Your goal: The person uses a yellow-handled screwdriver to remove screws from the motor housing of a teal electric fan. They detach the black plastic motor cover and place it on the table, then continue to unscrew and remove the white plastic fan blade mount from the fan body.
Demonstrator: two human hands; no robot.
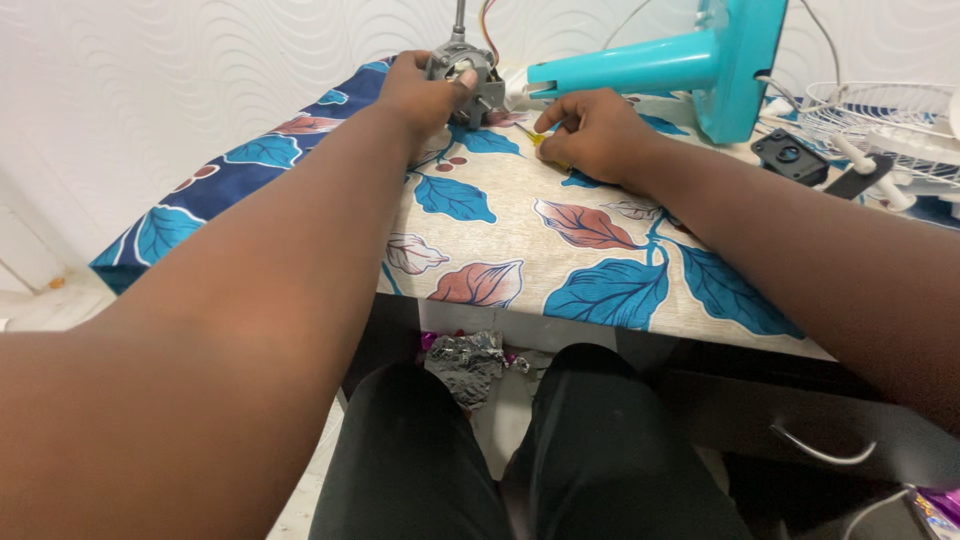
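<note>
At the far edge of the leaf-print tablecloth, my left hand clamps the grey fan motor, shaft up, to keep it steady; my right hand pinches a small yellow tool down on the cloth just beside it, near the teal fan stand. No containers here, only the white wire guard lying on the right

Leaf-print tablecloth served as landmark. Turquoise fan stand lay on its far edge. Black square part sat toward its right end, white wire grille just beyond. Crumpled foil lay below its near edge.
</note>
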